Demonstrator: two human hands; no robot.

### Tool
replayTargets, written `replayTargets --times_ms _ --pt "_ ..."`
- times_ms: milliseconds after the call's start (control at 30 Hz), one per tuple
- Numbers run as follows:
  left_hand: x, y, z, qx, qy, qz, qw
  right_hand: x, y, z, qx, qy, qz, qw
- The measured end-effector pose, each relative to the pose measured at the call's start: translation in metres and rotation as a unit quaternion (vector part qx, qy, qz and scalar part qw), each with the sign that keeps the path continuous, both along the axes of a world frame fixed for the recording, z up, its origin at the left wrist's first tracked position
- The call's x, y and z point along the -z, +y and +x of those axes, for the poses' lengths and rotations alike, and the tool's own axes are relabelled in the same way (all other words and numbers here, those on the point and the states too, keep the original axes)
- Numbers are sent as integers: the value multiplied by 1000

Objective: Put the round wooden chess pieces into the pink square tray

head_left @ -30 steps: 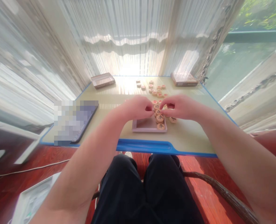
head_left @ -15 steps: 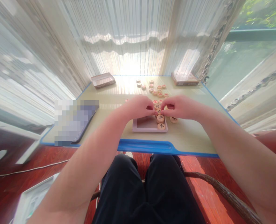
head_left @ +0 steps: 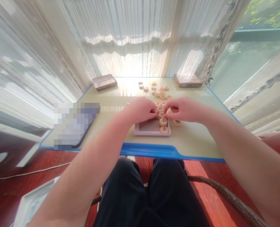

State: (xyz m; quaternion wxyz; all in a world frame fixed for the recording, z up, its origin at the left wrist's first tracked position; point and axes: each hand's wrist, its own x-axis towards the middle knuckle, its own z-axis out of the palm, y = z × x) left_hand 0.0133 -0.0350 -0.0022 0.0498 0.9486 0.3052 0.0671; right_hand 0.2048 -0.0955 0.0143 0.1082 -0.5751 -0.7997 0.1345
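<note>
A shallow pink tray point(head_left: 146, 131) lies on the table near its front edge, with round wooden chess pieces point(head_left: 163, 122) lined up along its right side. My left hand point(head_left: 141, 109) and my right hand point(head_left: 184, 108) meet over the tray's far end, both with fingers pinched together at one piece point(head_left: 161, 115) in that row. One more piece point(head_left: 177, 122) lies on the table just right of the tray, under my right hand.
Several loose chess pieces point(head_left: 157, 90) are scattered further back on the table point(head_left: 196, 142). A box lid point(head_left: 104, 81) sits at the back left, another box point(head_left: 187, 80) at the back right. A blurred dark flat object point(head_left: 75, 124) lies at the left edge. Curtains surround the table.
Both hands stay pinched over the tray's far end; the fingertips have drawn slightly closer together around the piece. The view has shifted down a little.
</note>
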Motion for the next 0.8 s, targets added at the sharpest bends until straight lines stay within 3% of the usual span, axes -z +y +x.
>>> replayTargets --times_ms 800 --pt "-7 -5 -1 -33 -51 -53 997 0 -1 2 -14 1 26 1000"
